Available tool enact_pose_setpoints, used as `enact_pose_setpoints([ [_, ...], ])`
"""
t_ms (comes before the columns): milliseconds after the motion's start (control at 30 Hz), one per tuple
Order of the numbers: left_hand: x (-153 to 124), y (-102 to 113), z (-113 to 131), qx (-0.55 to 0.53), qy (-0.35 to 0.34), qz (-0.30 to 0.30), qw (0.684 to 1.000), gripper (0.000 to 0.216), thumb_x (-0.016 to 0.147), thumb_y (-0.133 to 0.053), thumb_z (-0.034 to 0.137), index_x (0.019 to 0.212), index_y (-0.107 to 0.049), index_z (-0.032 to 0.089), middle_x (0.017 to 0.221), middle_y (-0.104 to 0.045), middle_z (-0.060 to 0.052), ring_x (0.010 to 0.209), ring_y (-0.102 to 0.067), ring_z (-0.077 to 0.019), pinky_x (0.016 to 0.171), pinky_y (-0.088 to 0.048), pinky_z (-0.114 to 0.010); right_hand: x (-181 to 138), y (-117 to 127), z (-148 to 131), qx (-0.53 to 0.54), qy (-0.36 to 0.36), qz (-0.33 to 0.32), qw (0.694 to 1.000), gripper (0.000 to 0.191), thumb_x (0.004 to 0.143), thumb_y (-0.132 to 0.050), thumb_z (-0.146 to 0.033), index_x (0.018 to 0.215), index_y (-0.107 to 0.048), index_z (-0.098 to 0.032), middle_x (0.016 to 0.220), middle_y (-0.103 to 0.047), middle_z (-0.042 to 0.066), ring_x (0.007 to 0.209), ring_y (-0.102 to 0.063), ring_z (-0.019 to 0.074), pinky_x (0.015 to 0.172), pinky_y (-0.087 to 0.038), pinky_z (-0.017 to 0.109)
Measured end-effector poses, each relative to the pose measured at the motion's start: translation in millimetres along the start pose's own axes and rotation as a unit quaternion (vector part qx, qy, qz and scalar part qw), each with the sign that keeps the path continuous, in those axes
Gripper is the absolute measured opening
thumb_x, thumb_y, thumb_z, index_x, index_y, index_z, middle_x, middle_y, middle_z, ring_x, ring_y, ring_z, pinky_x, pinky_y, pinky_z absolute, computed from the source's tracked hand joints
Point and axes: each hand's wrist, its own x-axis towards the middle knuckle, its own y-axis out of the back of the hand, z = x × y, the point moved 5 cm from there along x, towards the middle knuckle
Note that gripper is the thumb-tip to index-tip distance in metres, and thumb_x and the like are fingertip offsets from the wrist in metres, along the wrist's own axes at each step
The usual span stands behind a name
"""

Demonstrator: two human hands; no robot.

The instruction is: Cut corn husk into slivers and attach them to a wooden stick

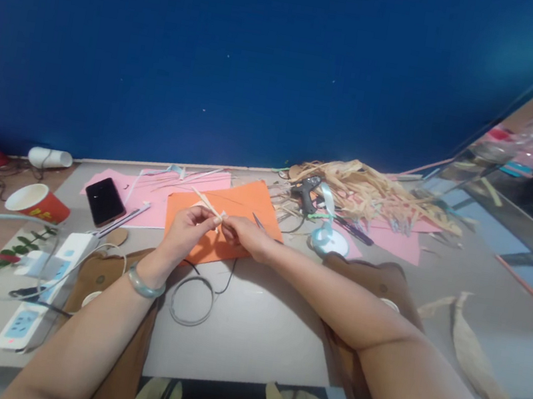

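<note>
Over an orange sheet of paper, my two hands meet with fingertips close together. My left hand is closed, pinching a thin pale strip that looks like dried husk and juts up to the left. Opposite it, the fingers of my right hand are pinched at the strip's near end, where a small pale piece shows. A pointed metal blade sticks out beside my right hand; whether that hand holds it or it lies on the paper, I cannot tell. The right fingertips are partly hidden.
A heap of dried husk strips lies at the back right, with a black glue gun and a tape roll beside it. Leftward are a phone, a paper cup, a power strip and a coiled cable.
</note>
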Motion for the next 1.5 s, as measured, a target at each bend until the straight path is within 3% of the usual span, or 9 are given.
enact_pose_setpoints([
  [133, -0.1, -0.2, 6.1, -0.012, -0.01, -0.009, 1.0, 0.021, 0.068, -0.072, 0.034, 0.068, -0.063, 0.015, 0.065, -0.061, -0.001, 0.062, -0.054, -0.0111, 0.062, -0.043, -0.024, -3.2, -5.3, 2.3, 0.075, -0.052, -0.061, 0.994, 0.031, 0.085, -0.035, -0.038, 0.06, -0.03, -0.02, 0.051, -0.02, -0.007, 0.042, -0.01, 0.0069, 0.037, -0.007, 0.021],
  [333, -1.6, 0.1, 14.7, -0.023, -0.015, -0.013, 1.0, 0.021, 0.066, -0.074, 0.034, 0.068, -0.064, 0.015, 0.068, -0.063, -0.002, 0.065, -0.056, -0.0121, 0.065, -0.043, -0.025, -2.6, -7.9, 6.2, 0.142, -0.068, -0.113, 0.981, 0.03, 0.084, -0.034, -0.037, 0.06, -0.027, -0.021, 0.05, -0.016, -0.008, 0.043, -0.006, 0.0075, 0.035, -0.005, 0.02],
  [733, -2.3, 1.7, 11.2, 0.003, -0.016, 0.018, 1.0, 0.02, 0.064, -0.074, 0.032, 0.07, -0.066, 0.015, 0.071, -0.066, -0.003, 0.07, -0.06, -0.0148, 0.071, -0.047, -0.028, -8.1, -5.1, -8.0, 0.074, -0.022, -0.038, 0.996, 0.028, 0.082, -0.036, -0.032, 0.059, -0.029, -0.019, 0.05, -0.023, -0.007, 0.042, -0.015, 0.0064, 0.037, -0.01, 0.019],
  [1000, -2.3, 1.8, 12.6, -0.002, -0.022, 0.013, 1.0, 0.021, 0.063, -0.075, 0.033, 0.07, -0.064, 0.015, 0.07, -0.064, -0.003, 0.067, -0.058, -0.0139, 0.068, -0.046, -0.027, -6.8, -5.4, -5.7, 0.069, -0.029, -0.045, 0.996, 0.029, 0.083, -0.035, -0.034, 0.059, -0.029, -0.019, 0.05, -0.023, -0.006, 0.042, -0.015, 0.0066, 0.037, -0.009, 0.02],
  [1233, -2.4, -0.6, 15.0, -0.014, -0.026, -0.028, 0.999, 0.021, 0.066, -0.073, 0.033, 0.072, -0.064, 0.015, 0.073, -0.065, -0.004, 0.072, -0.059, -0.0152, 0.071, -0.045, -0.028, -7.0, -9.2, -1.7, 0.121, -0.044, -0.101, 0.986, 0.027, 0.081, -0.036, -0.034, 0.06, -0.027, -0.02, 0.051, -0.018, -0.008, 0.043, -0.008, 0.0073, 0.036, -0.006, 0.021],
  [1500, -1.3, 1.3, 18.2, -0.016, -0.029, -0.044, 0.998, 0.02, 0.066, -0.073, 0.033, 0.071, -0.064, 0.016, 0.071, -0.064, -0.003, 0.07, -0.058, -0.0153, 0.064, -0.044, -0.027, -8.9, -9.0, -2.5, 0.168, -0.05, -0.133, 0.976, 0.028, 0.081, -0.035, -0.034, 0.059, -0.025, -0.02, 0.051, -0.016, -0.008, 0.043, -0.008, 0.0071, 0.037, -0.007, 0.02],
])
